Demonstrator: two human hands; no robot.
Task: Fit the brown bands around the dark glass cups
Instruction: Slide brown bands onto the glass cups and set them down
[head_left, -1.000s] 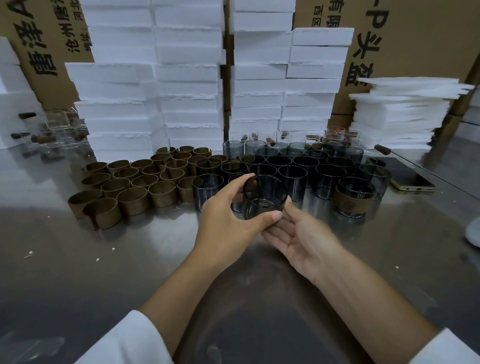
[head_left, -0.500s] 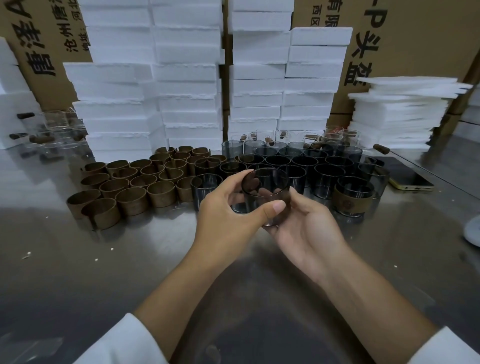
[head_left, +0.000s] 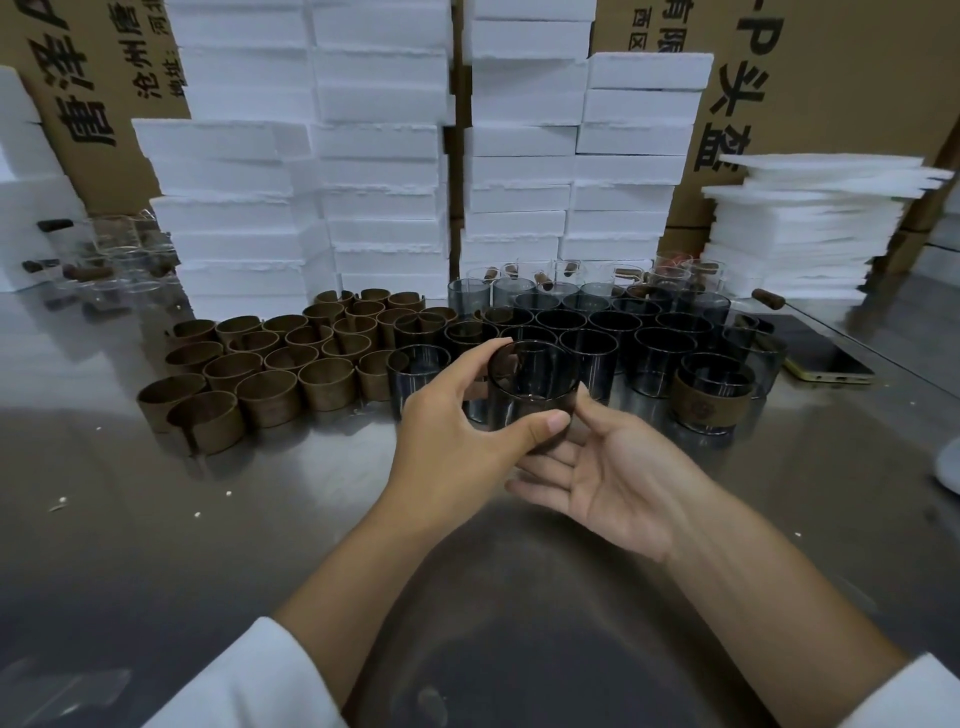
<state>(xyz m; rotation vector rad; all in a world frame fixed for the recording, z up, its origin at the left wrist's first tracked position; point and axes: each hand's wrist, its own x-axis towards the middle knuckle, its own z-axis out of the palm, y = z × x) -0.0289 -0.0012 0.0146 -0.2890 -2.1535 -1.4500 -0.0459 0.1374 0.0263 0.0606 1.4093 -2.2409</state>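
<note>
A: Head camera, and the left hand (head_left: 457, 431) has a dark glass cup (head_left: 535, 387) held up dead centre. The thumb lies across the near wall and the fingers curl round the far side. That's a firm grip!

B: The right hand (head_left: 618, 483) comes in at five o'clock of that cup, palm up. Its fingers are loosely stretched beneath the base and the thumb touches the right wall. It's cradling, not clamping.

A: Where's the stock?

B: The brown bands (head_left: 270, 364) sit at nine to ten o'clock of the held cup. They're split rings standing on edge, packed tight on the steel counter (head_left: 156, 545).

A: From twelve to two o'clock the other dark cups (head_left: 623, 332) stand rim to rim.

B: At three o'clock, on the front edge of that group, stands a banded cup (head_left: 714, 395), brown wrap round its wall. Beyond it, still at three, lies a phone (head_left: 826, 358).

A: Behind it all at twelve o'clock, white foam blocks (head_left: 384, 156) are stacked high against cardboard boxes (head_left: 831, 78).
</note>
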